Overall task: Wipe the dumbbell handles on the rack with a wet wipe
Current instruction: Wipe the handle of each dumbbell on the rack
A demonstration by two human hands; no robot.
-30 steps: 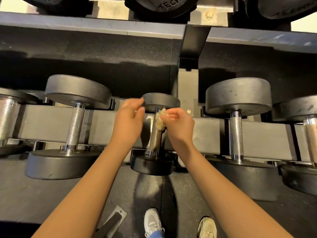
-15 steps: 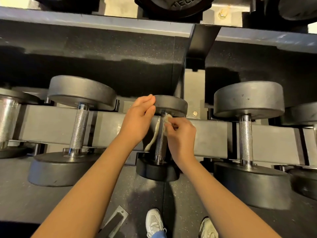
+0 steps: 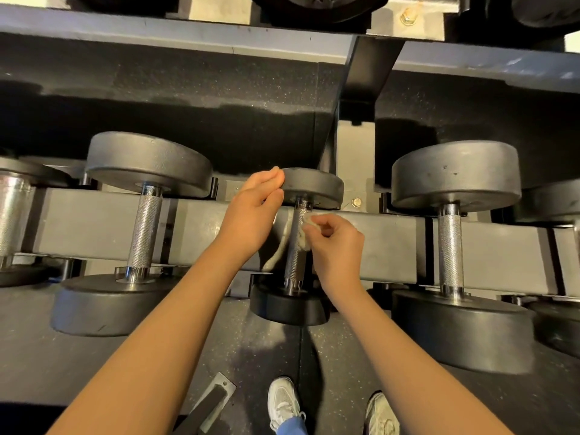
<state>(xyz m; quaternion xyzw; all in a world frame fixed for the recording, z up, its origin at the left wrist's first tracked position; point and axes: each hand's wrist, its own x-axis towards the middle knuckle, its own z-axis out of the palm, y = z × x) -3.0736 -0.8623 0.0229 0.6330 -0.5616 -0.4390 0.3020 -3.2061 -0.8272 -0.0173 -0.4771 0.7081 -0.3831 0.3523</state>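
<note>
A small dumbbell with a knurled steel handle (image 3: 294, 255) lies on the grey rack beam (image 3: 94, 221) at the centre. A white wet wipe (image 3: 277, 252) is looped behind the handle. Its left end hangs loose, and its right end is bunched at the handle's upper part. My right hand (image 3: 335, 243) pinches that bunched end against the right side of the handle. My left hand (image 3: 251, 215) has straight fingers, whose tips touch the rim of the dumbbell's far head (image 3: 317, 186). I cannot tell whether it touches the wipe.
Larger dumbbells lie on the beam to the left (image 3: 146, 227) and right (image 3: 450, 246), with more at both edges. An upper shelf (image 3: 157, 32) and a black upright (image 3: 367, 76) hang over the rack. My white shoes (image 3: 284, 400) and a metal foot plate (image 3: 213, 400) are on the floor.
The wipe went from a ball at the top of the handle to a strip looped round it, left end hanging. My right hand slid slightly down the handle; my left hand rose to the far head.
</note>
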